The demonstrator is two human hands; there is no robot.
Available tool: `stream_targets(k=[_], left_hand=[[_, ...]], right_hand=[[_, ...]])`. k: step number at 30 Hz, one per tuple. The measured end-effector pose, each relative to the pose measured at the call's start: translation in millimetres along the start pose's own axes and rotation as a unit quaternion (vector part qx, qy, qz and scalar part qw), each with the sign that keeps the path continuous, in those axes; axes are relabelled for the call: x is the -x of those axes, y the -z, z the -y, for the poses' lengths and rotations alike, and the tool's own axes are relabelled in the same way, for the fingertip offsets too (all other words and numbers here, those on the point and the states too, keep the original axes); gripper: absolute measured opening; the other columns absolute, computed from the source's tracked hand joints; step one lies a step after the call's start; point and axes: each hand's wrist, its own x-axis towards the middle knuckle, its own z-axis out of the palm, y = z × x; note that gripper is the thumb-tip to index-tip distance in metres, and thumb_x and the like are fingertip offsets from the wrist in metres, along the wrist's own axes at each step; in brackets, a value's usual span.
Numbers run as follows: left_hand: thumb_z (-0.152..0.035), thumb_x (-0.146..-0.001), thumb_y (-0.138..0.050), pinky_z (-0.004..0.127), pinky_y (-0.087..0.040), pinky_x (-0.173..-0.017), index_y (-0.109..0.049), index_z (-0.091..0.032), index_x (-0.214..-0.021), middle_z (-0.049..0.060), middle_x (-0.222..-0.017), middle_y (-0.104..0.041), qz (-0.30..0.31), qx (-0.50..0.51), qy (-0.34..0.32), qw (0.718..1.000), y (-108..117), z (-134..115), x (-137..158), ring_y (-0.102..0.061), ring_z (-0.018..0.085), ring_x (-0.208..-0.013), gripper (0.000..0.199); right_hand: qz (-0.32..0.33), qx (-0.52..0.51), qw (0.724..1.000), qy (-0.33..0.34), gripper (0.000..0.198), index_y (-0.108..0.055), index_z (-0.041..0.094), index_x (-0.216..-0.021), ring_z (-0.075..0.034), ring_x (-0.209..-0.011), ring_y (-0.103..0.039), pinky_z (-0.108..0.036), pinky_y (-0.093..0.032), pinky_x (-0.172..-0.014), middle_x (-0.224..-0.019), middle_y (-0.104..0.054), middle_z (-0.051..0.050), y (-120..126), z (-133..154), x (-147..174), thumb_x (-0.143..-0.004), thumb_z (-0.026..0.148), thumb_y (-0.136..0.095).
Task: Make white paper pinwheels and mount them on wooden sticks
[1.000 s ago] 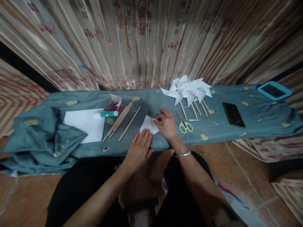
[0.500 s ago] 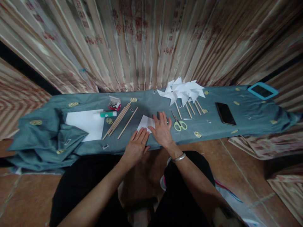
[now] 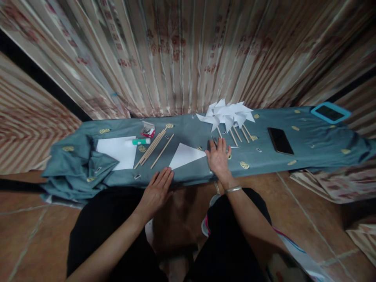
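A white folded paper triangle (image 3: 185, 156) lies on the cloth-covered table between my hands. My left hand (image 3: 157, 186) rests flat at its lower left corner, fingers stretched out and touching or nearly touching the edge. At the right tip of the paper is my right hand (image 3: 219, 158), palm down with the fingers apart. It covers most of the scissors; only a bit of the green handle (image 3: 230, 156) shows beside it. Just left of the paper lies a single wooden stick (image 3: 162, 151).
Several paper pinwheels (image 3: 230, 115) on sticks lie at the back. To the left are a bundle of sticks (image 3: 150, 149), an opened small box of metal pieces (image 3: 147, 130), a glue stick (image 3: 141, 141) and white paper (image 3: 114, 152). A phone (image 3: 280, 141) and blue-framed device (image 3: 330, 112) sit right.
My hands have moved apart off the paper, the left one down-left and the right one rightward over the scissors. The paper now shows as a longer triangle.
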Motion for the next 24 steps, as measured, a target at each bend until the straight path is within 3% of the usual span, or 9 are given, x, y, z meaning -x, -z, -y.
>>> stream_targets(k=[7,10,15,19,24], left_hand=[[-0.020,-0.089,-0.048,0.049,-0.031,-0.113,-0.041,-0.005,-0.140,0.020,-0.148,-0.041,-0.010,0.013,0.018,1.000,0,-6,-4,-0.036,0.030,-0.140,0.054],[-0.019,-0.087,-0.050,0.051,-0.032,-0.112,-0.041,-0.006,-0.140,0.021,-0.148,-0.042,-0.022,0.039,0.047,0.998,-3,-12,-5,-0.036,0.032,-0.139,0.055],[-0.024,-0.089,-0.051,0.054,-0.036,-0.110,-0.032,-0.010,-0.145,0.023,-0.148,-0.041,-0.053,0.149,0.108,0.982,-4,-32,-6,-0.034,0.032,-0.141,0.061],[-0.029,-0.092,-0.048,0.049,-0.039,-0.110,-0.032,-0.015,-0.145,0.018,-0.145,-0.046,-0.073,0.299,0.135,0.942,4,-42,-6,-0.041,0.027,-0.137,0.057],[-0.032,-0.093,-0.047,0.047,-0.045,-0.105,-0.046,-0.018,-0.137,0.015,-0.137,-0.055,-0.110,0.381,0.202,0.895,12,-20,-17,-0.053,0.026,-0.127,0.047]], right_hand=[[-0.036,-0.037,0.998,-0.028,0.045,-0.051,0.011,-0.134,-0.034,-0.140,-0.028,-0.057,-0.027,-0.107,-0.148,-0.039,-0.022,19,-3,-2,-0.091,0.016,-0.039],[-0.034,-0.099,0.992,0.075,0.048,-0.049,0.010,-0.136,-0.030,-0.137,-0.033,-0.049,-0.032,-0.108,-0.146,-0.041,-0.020,32,14,10,-0.089,0.010,-0.037],[0.063,-0.166,0.941,0.288,0.056,-0.048,0.010,-0.136,-0.029,-0.136,-0.036,-0.046,-0.033,-0.110,-0.145,-0.045,-0.018,36,58,42,-0.081,0.004,-0.045],[0.100,-0.195,0.928,0.300,0.054,-0.050,0.008,-0.134,-0.028,-0.135,-0.038,-0.047,-0.036,-0.109,-0.144,-0.046,-0.020,32,67,49,-0.080,0.003,-0.045],[0.120,-0.231,0.915,0.309,0.051,-0.052,0.008,-0.132,-0.028,-0.132,-0.043,-0.048,-0.039,-0.107,-0.139,-0.051,-0.021,30,57,55,-0.082,0.010,-0.052]])
